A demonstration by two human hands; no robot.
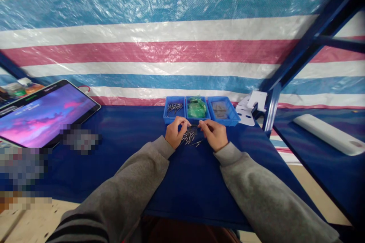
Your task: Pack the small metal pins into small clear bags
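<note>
My left hand (174,133) and my right hand (216,135) are close together over the blue table, thumbs against fingertips. Stretched between the two pinches is what looks like a small clear plastic bag (193,128) with a dark upper edge; its outline is hard to make out. Under and just in front of it lies a loose pile of small metal screw-like pieces (188,136). A few pieces (197,143) lie apart, near my right hand. Behind my hands stand a blue bin of similar metal pieces (174,107), one with a green plastic bag (196,108), and one with flat clear bags (220,110).
White cut-out card pieces (246,112) lean right of the bins, by a blue metal post (272,110). A large tablet-like screen (48,114) stands at left. A long white object (327,133) lies on the right-hand table. Striped sheeting (171,51) hangs behind.
</note>
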